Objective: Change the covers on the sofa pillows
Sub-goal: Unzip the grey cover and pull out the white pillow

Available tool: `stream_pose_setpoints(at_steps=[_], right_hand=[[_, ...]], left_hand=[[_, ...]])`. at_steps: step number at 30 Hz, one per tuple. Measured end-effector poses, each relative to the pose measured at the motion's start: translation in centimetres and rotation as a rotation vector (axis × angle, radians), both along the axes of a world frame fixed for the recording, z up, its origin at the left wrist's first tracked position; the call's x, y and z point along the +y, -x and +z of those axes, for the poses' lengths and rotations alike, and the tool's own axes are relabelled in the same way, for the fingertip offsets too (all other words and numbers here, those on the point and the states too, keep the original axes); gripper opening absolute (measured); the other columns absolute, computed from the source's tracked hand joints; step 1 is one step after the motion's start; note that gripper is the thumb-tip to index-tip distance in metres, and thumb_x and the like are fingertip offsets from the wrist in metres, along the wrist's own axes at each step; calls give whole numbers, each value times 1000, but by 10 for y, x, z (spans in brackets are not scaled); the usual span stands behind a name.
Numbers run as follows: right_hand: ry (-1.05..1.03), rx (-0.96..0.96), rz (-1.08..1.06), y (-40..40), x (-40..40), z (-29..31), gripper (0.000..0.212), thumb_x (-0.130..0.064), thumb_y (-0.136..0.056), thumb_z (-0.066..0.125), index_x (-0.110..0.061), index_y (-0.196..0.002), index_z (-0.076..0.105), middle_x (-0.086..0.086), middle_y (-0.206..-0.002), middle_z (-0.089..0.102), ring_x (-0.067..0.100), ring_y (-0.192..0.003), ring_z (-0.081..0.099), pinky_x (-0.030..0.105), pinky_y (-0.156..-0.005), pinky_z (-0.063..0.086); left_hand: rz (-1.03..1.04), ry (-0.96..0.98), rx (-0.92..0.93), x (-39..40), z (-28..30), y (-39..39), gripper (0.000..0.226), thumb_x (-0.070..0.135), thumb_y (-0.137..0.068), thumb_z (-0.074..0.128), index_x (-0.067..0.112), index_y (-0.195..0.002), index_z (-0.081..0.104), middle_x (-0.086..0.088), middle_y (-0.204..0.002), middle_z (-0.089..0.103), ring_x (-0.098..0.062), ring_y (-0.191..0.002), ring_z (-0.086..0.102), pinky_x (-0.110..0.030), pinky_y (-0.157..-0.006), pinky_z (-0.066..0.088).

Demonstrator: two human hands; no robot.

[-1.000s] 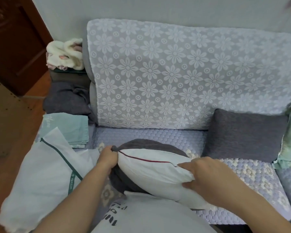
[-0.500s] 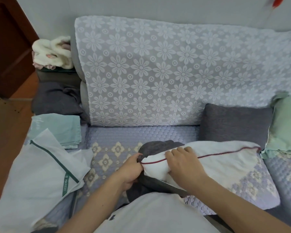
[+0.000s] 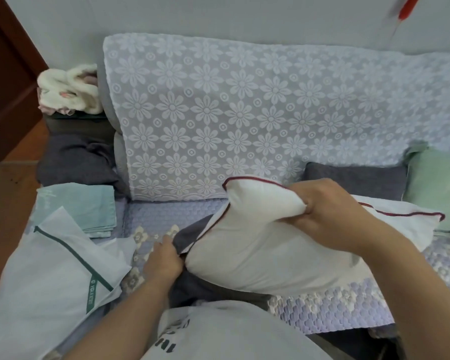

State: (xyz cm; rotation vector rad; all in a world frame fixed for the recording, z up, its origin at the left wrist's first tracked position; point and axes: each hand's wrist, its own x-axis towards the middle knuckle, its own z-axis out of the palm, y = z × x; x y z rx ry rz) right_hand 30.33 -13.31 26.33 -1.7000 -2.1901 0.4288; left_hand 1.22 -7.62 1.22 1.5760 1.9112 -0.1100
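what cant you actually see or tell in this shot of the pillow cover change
Head view, all of it:
- Left hand fingertips: tucked under the grey cover.
- Right hand fingertips: buried in the white pillow.
- Grey cover opening: under the pillow.
- Green pillow: cut off by the right edge.
- Label on the white bag: too small to read.

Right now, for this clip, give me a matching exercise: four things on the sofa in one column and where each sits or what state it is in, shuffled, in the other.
Things
1. white pillow
2. grey pillow
3. green pillow
4. folded teal cloth

Places or states
A. far right of the sofa
B. held by the right hand, half out of its grey cover
C. left end of the seat
D. leaning on the backrest, behind the white pillow

Pairs: 1-B, 2-D, 3-A, 4-C
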Motion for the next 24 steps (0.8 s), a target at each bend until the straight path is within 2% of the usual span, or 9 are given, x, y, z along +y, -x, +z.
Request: stream_pose_setpoints(at_steps=[3, 4, 8, 11, 14, 16, 19, 22, 24], right_hand=[[-18, 155, -98, -10, 3, 12, 36, -52, -78, 64, -17, -77, 71, -5, -70, 70, 14, -66, 66, 37, -61, 50], [-20, 210, -126, -14, 4, 17, 32, -50, -80, 70, -18, -79, 72, -5, -73, 71, 9, -68, 68, 32, -61, 51], [39, 426, -194, -17, 13, 26, 12, -20, -80, 81, -23, -72, 72, -8, -76, 72, -6, -65, 61, 11, -58, 46], [132, 502, -206, 0, 19, 17, 17, -19, -80, 82, -11, -74, 69, 4, -67, 67, 6, -60, 58, 21, -55, 44], [178, 544, -172, 13, 20, 8, 26, -28, -77, 78, -6, -72, 64, 5, -63, 58, 11, -60, 51, 27, -54, 38], [173, 621, -165, 13, 15, 8, 25, -25, -76, 76, -5, -70, 61, 0, -63, 53, 11, -59, 49, 26, -52, 36], [153, 744, -301, -4, 7, 8, 18, -10, -78, 82, -9, -69, 66, -6, -63, 61, 9, -58, 55, 23, -52, 42], [173, 673, -540, -47, 6, -30, 13, -12, -83, 77, -19, -74, 72, -10, -69, 73, 4, -63, 67, 18, -57, 50], [321, 573, -729, -84, -1, -80, 4, -19, -87, 76, -19, -89, 73, -3, -90, 77, 12, -81, 70, 27, -70, 55]], left_hand=[[121, 0, 71, 11, -8, 29, 48, 29, -94, 54, 15, -138, 39, -21, -135, 49, -44, -120, 52, -49, -98, 44], [277, 64, -29, 15, -8, 36, 54, 31, -92, 54, 14, -140, 38, -23, -135, 50, -45, -118, 53, -49, -98, 45], [974, 310, -867, 17, -3, 36, 58, 53, -76, 61, 16, -120, 67, -13, -110, 72, -32, -98, 68, -44, -79, 57], [829, 412, -1091, 2, 19, 13, 47, 56, -92, 62, 18, -118, 68, -9, -111, 74, -29, -103, 68, -50, -94, 55], [701, 260, -869, -6, 8, -4, 41, 35, -88, 75, 12, -120, 65, -14, -108, 73, -30, -98, 68, -44, -81, 58], [623, 101, -594, -7, -3, -7, 47, 24, -79, 75, 1, -119, 64, -22, -111, 69, -34, -98, 66, -45, -86, 57], [610, -27, -370, -5, -2, 5, 43, 15, -87, 68, -1, -126, 59, -29, -124, 63, -43, -115, 61, -42, -95, 47], [845, 56, -330, 7, -4, 29, 49, 16, -91, 57, -7, -133, 48, -32, -130, 57, -47, -118, 57, -47, -102, 48], [947, 138, -470, 13, -9, 39, 45, 22, -91, 54, -4, -127, 56, -27, -120, 64, -42, -105, 64, -50, -93, 55]])
